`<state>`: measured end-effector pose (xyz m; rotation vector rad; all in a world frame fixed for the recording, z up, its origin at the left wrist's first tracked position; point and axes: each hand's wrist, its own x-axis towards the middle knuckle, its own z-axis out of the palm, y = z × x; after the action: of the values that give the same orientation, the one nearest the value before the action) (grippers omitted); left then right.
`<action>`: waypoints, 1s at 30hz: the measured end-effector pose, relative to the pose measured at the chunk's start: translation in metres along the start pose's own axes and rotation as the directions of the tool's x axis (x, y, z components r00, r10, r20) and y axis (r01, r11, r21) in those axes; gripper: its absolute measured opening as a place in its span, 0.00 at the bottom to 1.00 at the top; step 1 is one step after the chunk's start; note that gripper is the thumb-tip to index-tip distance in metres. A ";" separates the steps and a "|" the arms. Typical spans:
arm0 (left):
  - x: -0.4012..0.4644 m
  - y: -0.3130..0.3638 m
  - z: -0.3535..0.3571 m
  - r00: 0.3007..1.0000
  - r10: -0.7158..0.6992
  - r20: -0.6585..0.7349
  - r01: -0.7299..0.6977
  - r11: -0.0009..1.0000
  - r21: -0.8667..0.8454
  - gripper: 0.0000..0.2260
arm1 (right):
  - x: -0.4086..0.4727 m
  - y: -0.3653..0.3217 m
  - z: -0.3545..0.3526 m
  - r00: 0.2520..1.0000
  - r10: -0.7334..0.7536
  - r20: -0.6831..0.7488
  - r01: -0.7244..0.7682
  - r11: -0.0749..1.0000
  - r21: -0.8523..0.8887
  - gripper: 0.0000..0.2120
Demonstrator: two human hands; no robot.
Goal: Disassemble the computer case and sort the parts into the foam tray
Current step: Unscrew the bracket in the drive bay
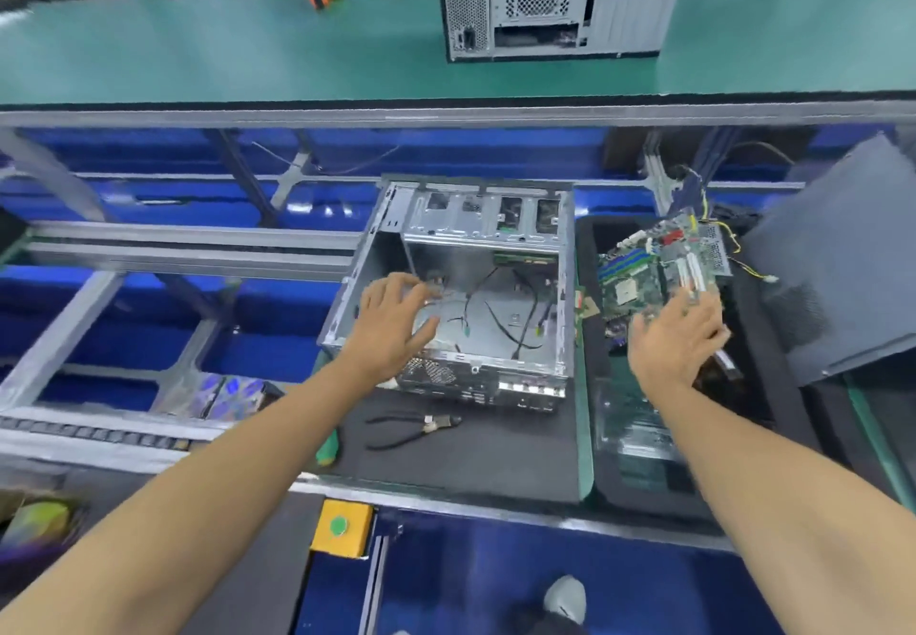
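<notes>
**Motherboard over the tray, case lying open**

Nearest me, black pliers (pixel 414 428) lie on the dark mat (pixel 471 461) in front of the computer case (pixel 461 287). The case rests on its side, opened, loose cables inside. The left hand (pixel 396 324) hovers at its near left edge, fingers spread, holding nothing. Just right, the right hand (pixel 676 339) grips the near edge of the motherboard (pixel 654 267), tilted above the black foam tray (pixel 644 490). A grey side panel (pixel 837 257) leans beyond. Farther back, a second case (pixel 555 0) stands on the green shelf (pixel 248 49).
</notes>
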<state>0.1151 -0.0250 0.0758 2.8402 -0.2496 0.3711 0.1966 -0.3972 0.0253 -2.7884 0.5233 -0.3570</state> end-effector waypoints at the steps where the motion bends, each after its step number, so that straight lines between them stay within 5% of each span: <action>1: -0.011 -0.008 -0.001 0.999 -0.037 -0.013 0.037 0.999 -0.028 0.19 | -0.011 -0.010 0.001 1.000 -0.014 -0.007 0.014 0.999 0.048 0.22; 4: -0.052 -0.034 0.001 0.983 -0.078 -0.166 0.069 0.996 -0.059 0.19 | -0.036 -0.050 -0.004 0.993 -0.092 0.077 0.068 0.960 0.270 0.09; 8: -0.111 -0.068 0.007 0.891 -0.222 -0.397 0.197 0.975 -0.103 0.18 | -0.054 -0.083 -0.018 0.972 -0.081 0.219 -0.057 0.828 0.558 0.07; 10: -0.139 -0.082 0.015 0.880 -0.371 -0.297 0.353 0.928 -0.115 0.19 | -0.064 -0.093 -0.023 0.943 -0.050 0.330 -0.108 0.890 0.443 0.15; 12: -0.159 -0.090 0.025 0.889 -0.458 -0.019 0.458 0.889 -0.005 0.21 | -0.077 -0.099 -0.022 0.918 -0.062 0.391 -0.041 0.968 0.248 0.26; 15: -0.171 -0.086 0.039 0.784 -0.554 0.280 0.551 0.829 0.099 0.27 | -0.092 -0.102 -0.021 0.961 -0.046 0.274 0.005 0.989 0.150 0.25; 19: -0.157 -0.084 0.040 0.661 -0.677 0.324 0.739 0.663 -0.120 0.23 | -0.096 -0.106 -0.020 0.978 -0.044 0.202 0.026 0.996 0.090 0.23; 24: -0.124 -0.098 0.018 0.451 -0.848 0.278 0.830 0.284 -0.480 0.16 | -0.098 -0.105 -0.020 0.975 -0.048 0.217 0.040 0.998 0.041 0.25; 27: -0.101 -0.108 -0.007 0.506 -0.842 0.187 0.690 0.265 -0.674 0.12 | -0.098 -0.107 -0.022 0.972 -0.053 0.230 0.053 0.999 0.008 0.28; 30: -0.064 -0.104 -0.035 0.655 -0.754 0.055 0.567 0.441 -0.696 0.14 | -0.097 -0.107 -0.022 0.971 -0.068 0.231 0.076 0.997 -0.025 0.31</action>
<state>0.0676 0.0923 0.0663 1.8981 0.6857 0.3703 0.1365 -0.2695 0.0610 -2.8354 0.3772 -0.0375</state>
